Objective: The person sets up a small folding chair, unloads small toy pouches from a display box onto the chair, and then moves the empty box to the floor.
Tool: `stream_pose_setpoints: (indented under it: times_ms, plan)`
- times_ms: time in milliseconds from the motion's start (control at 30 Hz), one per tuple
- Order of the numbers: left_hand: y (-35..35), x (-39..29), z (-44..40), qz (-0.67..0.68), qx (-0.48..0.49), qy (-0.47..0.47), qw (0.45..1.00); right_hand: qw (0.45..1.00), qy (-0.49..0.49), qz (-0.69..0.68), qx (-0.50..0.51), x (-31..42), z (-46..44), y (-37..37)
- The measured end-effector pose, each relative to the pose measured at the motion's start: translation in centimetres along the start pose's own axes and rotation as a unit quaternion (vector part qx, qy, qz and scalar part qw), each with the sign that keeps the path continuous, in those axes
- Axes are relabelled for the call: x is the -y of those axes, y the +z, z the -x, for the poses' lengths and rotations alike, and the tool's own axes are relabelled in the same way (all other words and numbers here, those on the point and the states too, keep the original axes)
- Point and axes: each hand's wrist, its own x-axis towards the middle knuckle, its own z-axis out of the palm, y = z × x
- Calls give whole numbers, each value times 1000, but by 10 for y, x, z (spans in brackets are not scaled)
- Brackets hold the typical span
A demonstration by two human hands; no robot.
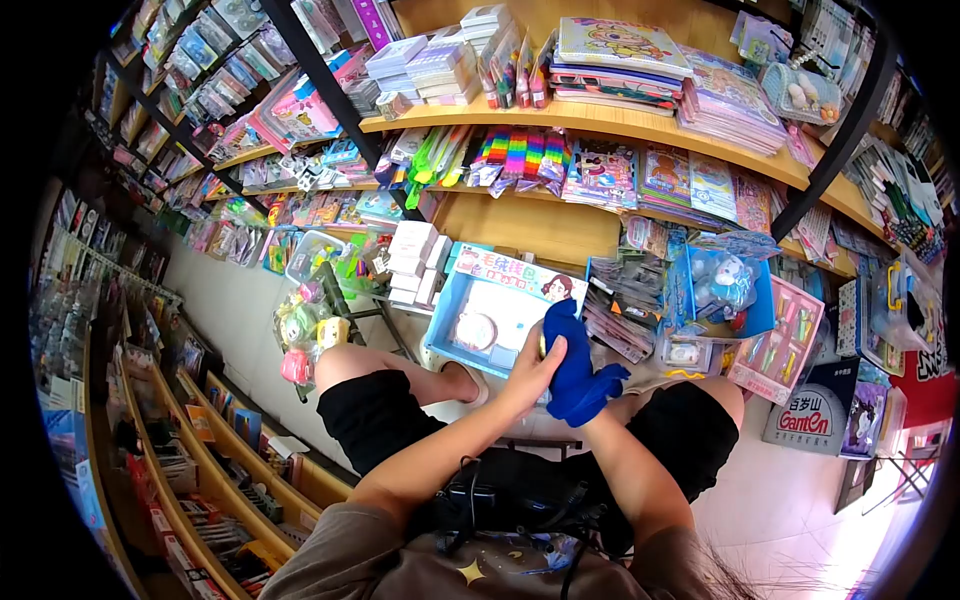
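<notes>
A blue cloth (582,375) is bunched over my right hand and hides its fingers; the bare right wrist comes out below it. My left hand (533,378) is closed against the cloth's left side, with the thumb up. Between the left hand and the cloth shows the edge of a small pale, yellowish thing, mostly hidden. Just beyond both hands, a light-blue display box (440,345) with a printed header card stands low in front of the shelf. Inside it lies a round, pale item (474,331).
White small boxes (412,255) are stacked left of the display box. Dark packets (625,300) and a blue bin (715,325) of wrapped toys stand right. A shelf (600,122) with books crosses ahead. Plush toys (300,335) sit beside my left knee. A Ganten carton (810,412) stands far right.
</notes>
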Motion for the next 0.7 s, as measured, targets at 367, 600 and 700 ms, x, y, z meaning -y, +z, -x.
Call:
stream_pose_setpoints:
  times_ms: [367, 600, 700]
  plan:
    - [-33, 8, -7, 369, 149, -85, 914, 974, 40, -61, -214, 73, -18, -23]
    - [-38, -3, -4, 383, 140, -75, 910, 905, 294, -271, -146, 71, -21, -27]
    - [-52, 7, -10, 390, 144, -79, 906, 961, 162, -167, -147, 65, -22, -17]
